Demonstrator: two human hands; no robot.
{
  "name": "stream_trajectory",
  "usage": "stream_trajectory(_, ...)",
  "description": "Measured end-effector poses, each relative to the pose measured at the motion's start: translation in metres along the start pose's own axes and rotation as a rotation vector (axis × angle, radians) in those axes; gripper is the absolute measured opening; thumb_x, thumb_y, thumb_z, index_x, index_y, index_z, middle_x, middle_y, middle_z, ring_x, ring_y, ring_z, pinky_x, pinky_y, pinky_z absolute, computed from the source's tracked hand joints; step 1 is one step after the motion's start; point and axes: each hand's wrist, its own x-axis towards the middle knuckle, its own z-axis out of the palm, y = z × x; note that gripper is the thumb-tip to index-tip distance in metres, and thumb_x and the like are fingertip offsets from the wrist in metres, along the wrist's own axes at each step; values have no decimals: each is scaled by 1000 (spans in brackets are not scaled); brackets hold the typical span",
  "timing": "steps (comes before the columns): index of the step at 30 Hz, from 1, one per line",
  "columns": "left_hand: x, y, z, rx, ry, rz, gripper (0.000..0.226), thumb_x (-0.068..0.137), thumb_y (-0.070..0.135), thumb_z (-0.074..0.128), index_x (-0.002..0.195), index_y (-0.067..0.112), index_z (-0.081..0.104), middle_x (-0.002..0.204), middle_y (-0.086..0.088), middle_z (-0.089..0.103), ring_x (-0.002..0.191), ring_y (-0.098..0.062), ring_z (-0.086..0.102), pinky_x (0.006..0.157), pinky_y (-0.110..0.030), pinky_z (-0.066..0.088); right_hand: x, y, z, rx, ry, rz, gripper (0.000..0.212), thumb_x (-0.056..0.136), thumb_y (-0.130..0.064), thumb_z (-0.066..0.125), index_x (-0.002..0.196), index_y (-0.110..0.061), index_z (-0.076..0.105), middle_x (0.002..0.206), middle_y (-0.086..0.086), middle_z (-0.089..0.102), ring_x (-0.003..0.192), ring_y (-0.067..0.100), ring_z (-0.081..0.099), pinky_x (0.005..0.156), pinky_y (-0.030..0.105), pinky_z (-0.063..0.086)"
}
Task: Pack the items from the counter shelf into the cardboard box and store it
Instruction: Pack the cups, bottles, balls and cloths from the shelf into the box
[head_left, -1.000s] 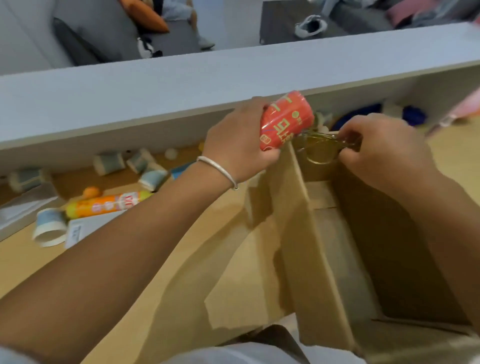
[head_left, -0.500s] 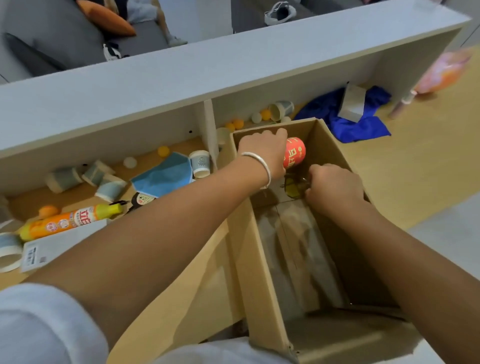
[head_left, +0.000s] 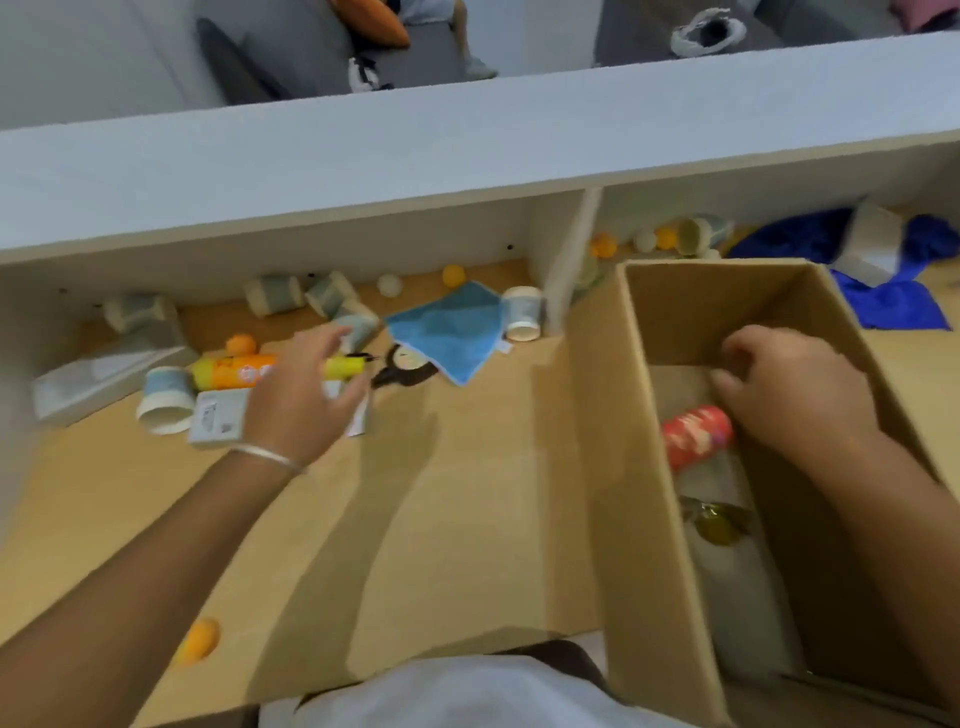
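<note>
- The cardboard box (head_left: 618, 467) stands open at the right of the frame, its long left flap folded flat over the wooden surface toward centre.
- Inside it, right of centre, a red can (head_left: 693, 435) lies on its side; below that, a pair of yellow-tinted glasses (head_left: 719, 522) rests on the box floor.
- The right hand (head_left: 784, 384) is inside the box, upper right — fingers loosely curled, holding nothing, just beside the can.
- The left hand (head_left: 306, 400), blurred, hangs at centre left with fingers spread and empty — over an orange-and-yellow bottle (head_left: 239, 370) and a white packet (head_left: 218, 423).
- On the shelf at upper centre: a light blue cloth (head_left: 452, 332), tipped paper cups (head_left: 272, 295) and small balls (head_left: 453, 275).
</note>
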Motion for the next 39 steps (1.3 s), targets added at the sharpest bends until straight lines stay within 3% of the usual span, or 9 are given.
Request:
stream_trajectory(4, -55, -140, -70, 194, 47, -342, 47, 82, 16, 72, 125, 8, 55, 121, -18, 60, 112, -37, 54, 91, -49, 45, -3, -99, -24, 276, 128, -252, 29, 88, -32, 60, 115, -23, 59, 101, -3, 61, 85, 17, 56, 73, 39, 50)
stream_trajectory(8, -122, -204, -112, 186, -10, -564, 58, 84, 33, 71, 134, 15, 50, 131, -17, 53, 122, -34, 49, 100, -47, 41, -8, -214, 0, 318, 74, -434, 28, 85, -28, 63, 113, -21, 62, 108, 1, 63, 99, 25, 58, 83, 39, 47)
stream_trajectory(10, -161, -206, -111, 108, -160, -538, 80, 78, 58, 65, 144, 23, 37, 140, -8, 43, 131, -31, 41, 103, -43, 38, -22, -264, 35, 278, -23, -539, 28, 83, -26, 65, 110, -20, 64, 108, 3, 64, 102, 27, 57, 82, 38, 44)
stream_trajectory(13, -222, -184, -82, 113, -613, -319, 104, 60, 90, 42, 146, 48, -2, 156, 11, 7, 147, -18, 5, 113, -35, 28, -53, -314, 96, 200, -192, -665, 30, 80, -27, 68, 110, -24, 65, 111, 1, 64, 104, 25, 57, 78, 36, 45)
stream_trajectory(15, -249, -189, -53, 0, -678, -155, 91, 70, 78, 53, 144, 58, 3, 159, 11, 2, 146, -15, 10, 106, -34, 40, -71, -338, 127, 138, -275, -680, 31, 82, -32, 66, 112, -27, 63, 116, -2, 63, 105, 21, 57, 76, 33, 45)
stream_trajectory(18, -251, -214, -27, 10, -609, 118, 58, 76, 57, 65, 130, 49, 44, 143, 4, 43, 117, -12, 58, 75, -27, 58, -83, -361, 155, 81, -352, -632, 30, 85, -35, 62, 114, -28, 62, 118, -6, 62, 103, 17, 57, 74, 30, 46)
stream_trajectory(24, -217, -244, 0, -49, -659, 484, 40, 71, 38, 70, 109, 35, 59, 107, 4, 63, 87, -17, 63, 60, -26, 53, -84, -389, 170, 29, -342, -582, 30, 86, -33, 61, 116, -27, 61, 119, -5, 61, 102, 17, 57, 78, 32, 51)
stream_trajectory(32, -148, -289, -17, 4, -374, 252, 48, 72, 40, 59, 117, 27, 53, 101, 2, 68, 85, -23, 65, 64, -31, 53, -64, -439, 176, 61, -259, -647, 44, 83, -27, 64, 126, -22, 54, 130, 4, 53, 115, 24, 49, 88, 36, 44)
stream_trajectory(39, -91, -322, -35, 114, -167, 55, 40, 74, 39, 54, 108, 21, 64, 99, 1, 68, 92, -26, 63, 87, -41, 47, -30, -480, 187, 90, -214, -705, 53, 81, -25, 66, 131, -17, 51, 134, 12, 50, 119, 32, 47, 93, 44, 42)
